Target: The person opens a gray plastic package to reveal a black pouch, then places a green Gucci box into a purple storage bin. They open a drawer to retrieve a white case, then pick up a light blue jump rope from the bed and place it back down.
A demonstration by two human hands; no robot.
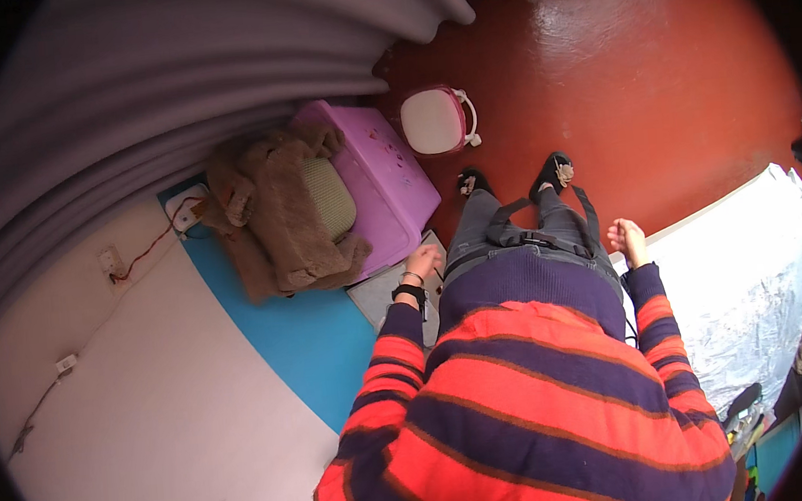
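Observation:
My left hand (424, 261), with a dark band and a thin bracelet at the wrist, hangs beside my hip with its fingers loosely curled and nothing seen in it. Past it lies a purple plastic storage box (384, 174) with a brown fleecy garment (285, 217) and a green textured cushion-like thing (329, 196) on top. On the other side, my right hand (627, 238) hangs near the edge of a shiny silvery-white sheet (721, 282), its fingers partly curled, no object visible in it. A buckled black strap (538, 240) crosses my waist.
A small stool (433, 121) with a pale seat and pink rim stands on the red floor (644, 104), ahead of my feet. Grey curtains (180, 49) hang at the upper left. A wall socket (111, 265) with a red cord is on the pale wall.

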